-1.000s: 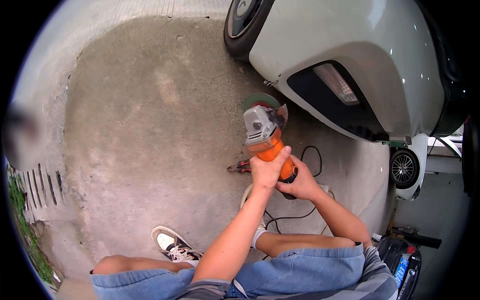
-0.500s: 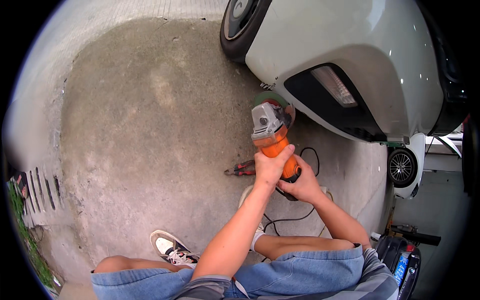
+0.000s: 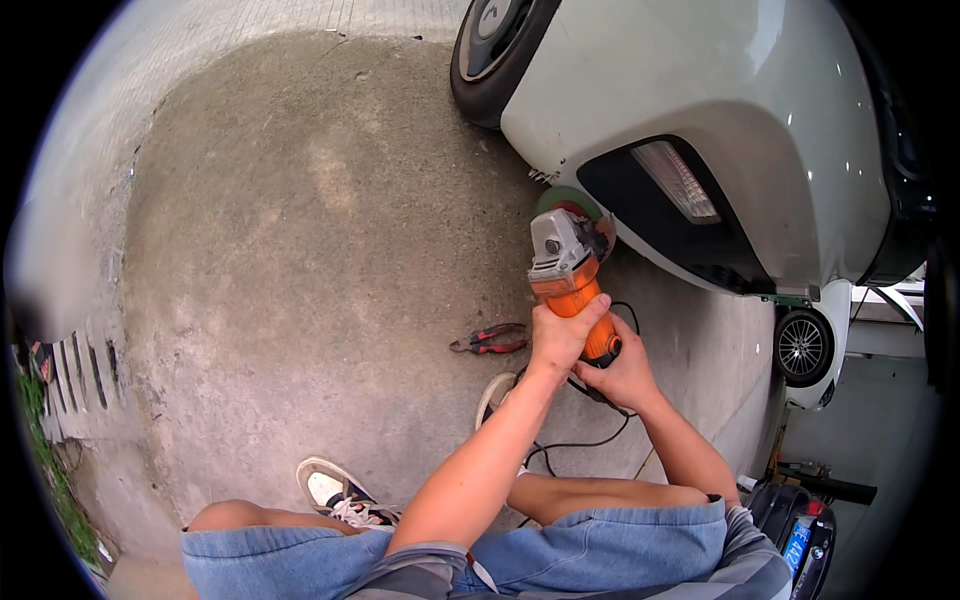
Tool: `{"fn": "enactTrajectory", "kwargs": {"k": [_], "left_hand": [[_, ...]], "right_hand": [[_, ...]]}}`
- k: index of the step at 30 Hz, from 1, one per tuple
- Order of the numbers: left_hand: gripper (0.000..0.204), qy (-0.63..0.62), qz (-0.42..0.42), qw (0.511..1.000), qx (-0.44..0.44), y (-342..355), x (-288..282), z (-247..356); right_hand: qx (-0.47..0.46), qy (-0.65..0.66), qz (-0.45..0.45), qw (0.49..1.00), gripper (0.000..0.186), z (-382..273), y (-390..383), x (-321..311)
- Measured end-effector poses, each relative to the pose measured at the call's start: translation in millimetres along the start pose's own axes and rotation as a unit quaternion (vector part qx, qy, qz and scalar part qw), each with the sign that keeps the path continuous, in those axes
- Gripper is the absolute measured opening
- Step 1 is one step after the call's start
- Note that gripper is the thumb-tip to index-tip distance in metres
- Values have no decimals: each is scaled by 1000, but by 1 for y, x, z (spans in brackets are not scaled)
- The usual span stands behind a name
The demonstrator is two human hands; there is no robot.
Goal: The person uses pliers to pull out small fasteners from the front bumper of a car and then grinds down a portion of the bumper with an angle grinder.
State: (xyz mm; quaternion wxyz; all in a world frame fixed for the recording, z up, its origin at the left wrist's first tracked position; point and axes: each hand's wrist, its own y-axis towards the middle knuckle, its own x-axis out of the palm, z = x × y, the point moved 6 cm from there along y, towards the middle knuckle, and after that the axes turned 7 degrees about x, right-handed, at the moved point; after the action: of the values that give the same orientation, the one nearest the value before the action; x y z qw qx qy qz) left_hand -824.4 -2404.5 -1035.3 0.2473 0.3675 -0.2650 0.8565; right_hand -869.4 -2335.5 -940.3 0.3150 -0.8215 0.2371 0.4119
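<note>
1. You wear a shirt (image 3: 720, 575) in grey, with broad stripes, some lighter and some darker.
2. Its sleeves (image 3: 420, 568) are short, so your forearms (image 3: 465, 485) are bare.
3. Your left hand (image 3: 562, 335) and your right hand (image 3: 622, 372) are bare also.
4. Your shorts (image 3: 640, 550) are of light blue denim, with stitched seams and wide legs.
5. A pale, narrow cord (image 3: 483, 575) hangs at the front of them.
6. Your left shoe (image 3: 335, 490) has a whitish toe, dark panels, pale laces and a beige edge.
7. Your right shoe (image 3: 490, 400) shows a beige edge; the forearm covers part of it.
</note>
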Motion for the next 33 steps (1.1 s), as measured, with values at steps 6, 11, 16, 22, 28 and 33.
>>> {"fn": "enactTrajectory", "kwargs": {"k": [6,11,16,22,28,33], "left_hand": [[39,-28,-2,1000,0,7,3,-9],[30,-21,-17,1000,0,10,7,-8],[33,-30,-22,999,-8,11,6,-8],[36,-52,-29,998,-3,11,8,-5],[37,-53,-30,998,-7,11,5,-3],[38,-47,-33,998,-10,12,4,-3]], "right_hand": [[0,-13,5,1000,72,5,6,-4],[-2,-12,5,1000,72,5,9,-6],[-3,-24,9,1000,73,1,9,-6],[2,-25,10,1000,75,-2,8,-6],[3,-29,13,999,75,-6,7,-4],[5,-35,17,999,74,-10,5,-5]]}}
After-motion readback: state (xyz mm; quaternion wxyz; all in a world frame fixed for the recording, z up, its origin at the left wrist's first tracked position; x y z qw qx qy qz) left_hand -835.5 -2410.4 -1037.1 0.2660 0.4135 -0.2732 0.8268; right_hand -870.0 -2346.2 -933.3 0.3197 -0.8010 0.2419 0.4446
